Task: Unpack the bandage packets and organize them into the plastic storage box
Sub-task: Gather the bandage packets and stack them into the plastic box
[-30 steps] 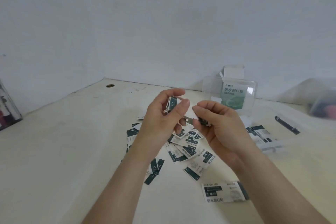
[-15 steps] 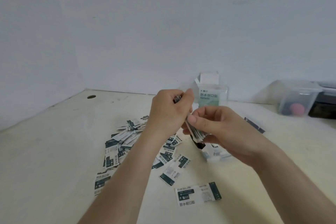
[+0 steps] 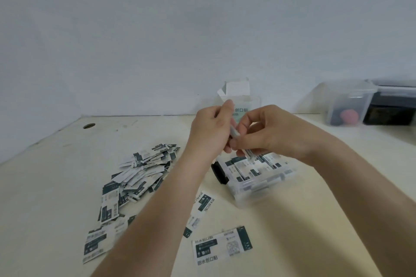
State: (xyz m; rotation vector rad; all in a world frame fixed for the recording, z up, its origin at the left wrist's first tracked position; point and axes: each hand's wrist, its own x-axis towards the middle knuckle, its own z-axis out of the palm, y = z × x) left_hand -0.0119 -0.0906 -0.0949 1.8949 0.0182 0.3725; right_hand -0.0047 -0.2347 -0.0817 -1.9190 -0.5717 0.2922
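Observation:
My left hand [image 3: 210, 129] and my right hand [image 3: 267, 129] meet above the clear plastic storage box [image 3: 258, 189] and pinch a small stack of bandage packets [image 3: 235, 134] between them, seen edge-on. The box lies low on the table and holds several white and dark green packets. A loose pile of bandage packets [image 3: 137, 177] spreads across the table to the left of my left forearm. More single packets lie near the front, one large one [image 3: 222, 245] flat below the box.
An open bandage carton [image 3: 242, 101] stands behind my hands near the wall. A clear lidded container [image 3: 347, 105] with a pink item and a dark box [image 3: 391, 105] sit at the far right. A cable hole [image 3: 89, 125] is at the table's back left.
The view has swung so the storage box now shows under my hands. Both hands have come together on the packet stack and moved over the box.

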